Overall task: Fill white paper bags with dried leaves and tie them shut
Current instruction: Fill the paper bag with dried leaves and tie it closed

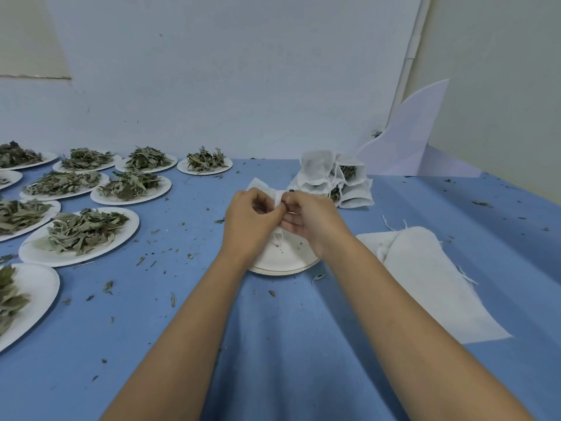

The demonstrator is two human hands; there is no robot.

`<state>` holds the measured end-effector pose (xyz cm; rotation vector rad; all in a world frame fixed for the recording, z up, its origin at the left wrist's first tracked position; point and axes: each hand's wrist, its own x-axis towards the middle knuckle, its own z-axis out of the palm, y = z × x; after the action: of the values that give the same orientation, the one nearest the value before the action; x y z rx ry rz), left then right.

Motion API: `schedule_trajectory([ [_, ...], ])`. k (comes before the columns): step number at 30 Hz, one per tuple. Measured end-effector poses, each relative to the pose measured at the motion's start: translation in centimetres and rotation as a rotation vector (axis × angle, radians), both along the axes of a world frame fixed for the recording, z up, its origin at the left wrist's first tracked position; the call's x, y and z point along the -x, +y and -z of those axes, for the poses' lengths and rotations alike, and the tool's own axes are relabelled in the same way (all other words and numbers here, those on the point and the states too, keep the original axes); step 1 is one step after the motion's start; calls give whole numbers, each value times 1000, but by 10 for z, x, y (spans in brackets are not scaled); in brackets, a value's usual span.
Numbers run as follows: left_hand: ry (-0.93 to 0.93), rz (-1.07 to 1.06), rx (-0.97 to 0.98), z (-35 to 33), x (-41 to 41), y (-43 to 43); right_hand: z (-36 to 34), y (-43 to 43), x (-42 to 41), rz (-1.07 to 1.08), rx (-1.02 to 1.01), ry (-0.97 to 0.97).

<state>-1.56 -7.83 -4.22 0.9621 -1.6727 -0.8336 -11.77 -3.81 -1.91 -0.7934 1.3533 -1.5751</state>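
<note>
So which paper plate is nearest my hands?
The plate beneath your left hand and right hand, holding only crumbs; the leaf-piled plates all sit farther left.

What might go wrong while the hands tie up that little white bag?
1. The left hand and right hand pinch the white bag over the plate. If the thin string slips, the bag may stay loose and drop leaves; leaf crumbs already lie on the blue cloth.
2. The pile of filled bags sits close behind the hands, so a nudge might topple it.

Leaf plates [79, 235] crowd left; filled bags [334, 177] block beyond.
</note>
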Motion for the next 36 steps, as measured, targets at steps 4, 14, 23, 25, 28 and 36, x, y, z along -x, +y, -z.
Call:
schedule_trajectory([
  [4, 122, -49, -59, 0, -2, -1, -2, 0, -11, 21, 41, 216],
  [14, 170, 30, -70, 0, -6, -4, 14, 0, 1, 260, 86, 688],
  [23, 82, -233, 90, 2, -6, -5, 14, -1, -12, 144, 177, 785],
  [25, 65, -280, 112, 3, -9, -7, 14, 0, -16, 114, 185, 847],
  [28, 14, -297, 165, 5, -11, -8, 14, 2, -17, 72, 184, 847],
  [36, -89, -125, 266, 11, -7, -10, 17, 1, -9, 64, 127, 607],
])
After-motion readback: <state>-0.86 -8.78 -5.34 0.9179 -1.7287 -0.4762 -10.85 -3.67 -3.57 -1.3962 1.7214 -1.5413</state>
